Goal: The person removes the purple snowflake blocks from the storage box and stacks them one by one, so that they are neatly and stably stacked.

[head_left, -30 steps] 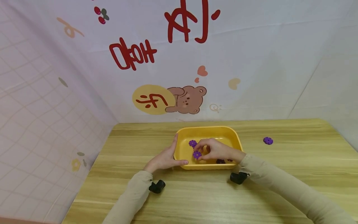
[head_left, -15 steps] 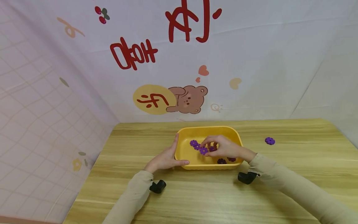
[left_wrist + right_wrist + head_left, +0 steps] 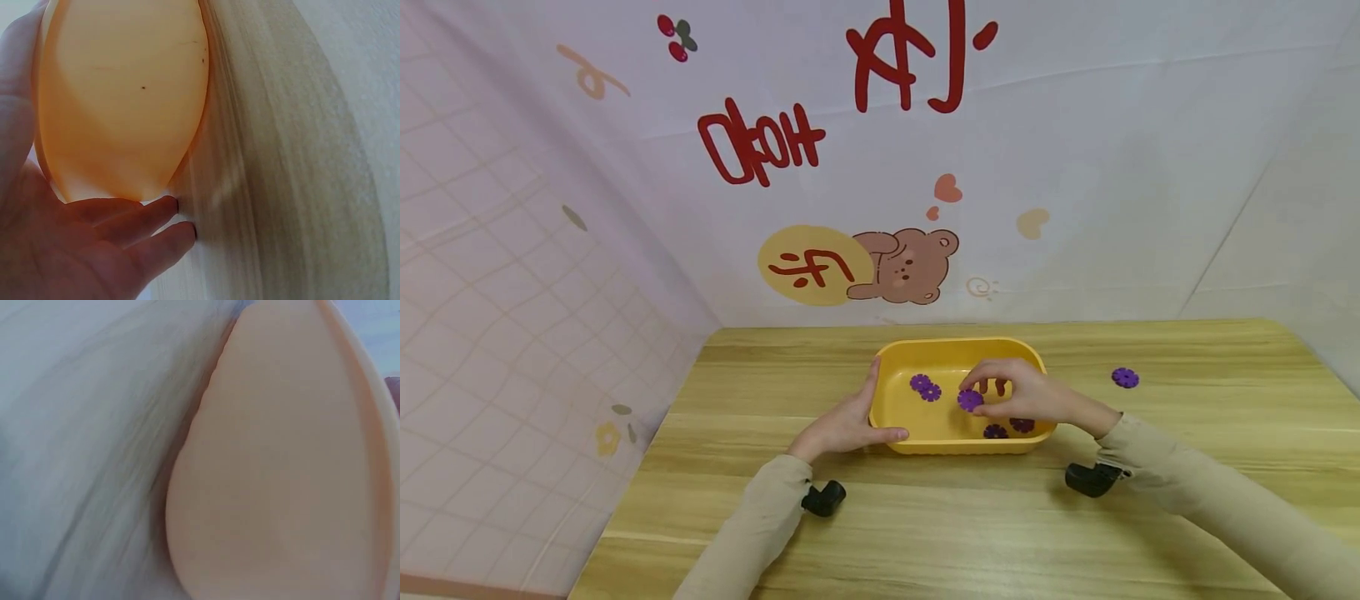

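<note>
Head view: inside the yellow tub (image 3: 925,447), the right hand's grip (image 3: 1026,393) pinches a purple disc (image 3: 970,401); handling it seems the step, the next move calling for a steady hold. Left wrist: the left hand's grip (image 3: 69,247) clasps the tub's end. Right wrist: the tub wall mostly hides the hand.

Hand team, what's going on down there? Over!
Left hand holding tub. Right hand pinching purple disc. Nothing seems in its way. Over.

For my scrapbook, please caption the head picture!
Left hand holds a yellow rectangular plastic tub; right hand pinches a purple notched plastic disc.
</note>
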{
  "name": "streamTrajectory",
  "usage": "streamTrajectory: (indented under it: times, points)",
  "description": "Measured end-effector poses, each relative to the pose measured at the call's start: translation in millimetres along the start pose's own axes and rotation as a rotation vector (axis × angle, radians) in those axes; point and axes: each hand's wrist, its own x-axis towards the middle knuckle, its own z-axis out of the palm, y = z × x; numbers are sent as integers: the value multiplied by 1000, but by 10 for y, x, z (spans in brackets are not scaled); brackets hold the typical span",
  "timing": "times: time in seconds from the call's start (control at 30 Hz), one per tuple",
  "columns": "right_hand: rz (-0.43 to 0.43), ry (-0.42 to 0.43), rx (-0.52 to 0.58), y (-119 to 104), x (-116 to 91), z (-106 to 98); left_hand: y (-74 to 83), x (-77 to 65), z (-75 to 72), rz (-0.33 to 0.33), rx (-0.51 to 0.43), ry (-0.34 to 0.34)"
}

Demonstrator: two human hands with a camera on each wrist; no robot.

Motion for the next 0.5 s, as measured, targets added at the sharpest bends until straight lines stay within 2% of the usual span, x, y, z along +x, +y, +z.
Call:
streamTrajectory:
  times: [0.3,0.5]
  points:
    - [-23,60,-29,-4,-160,-189,-5,0,-4,-1,3,3]
    - [-25,62,-50,-13,-337,-332,15,-6,-1,-6,4,-3]
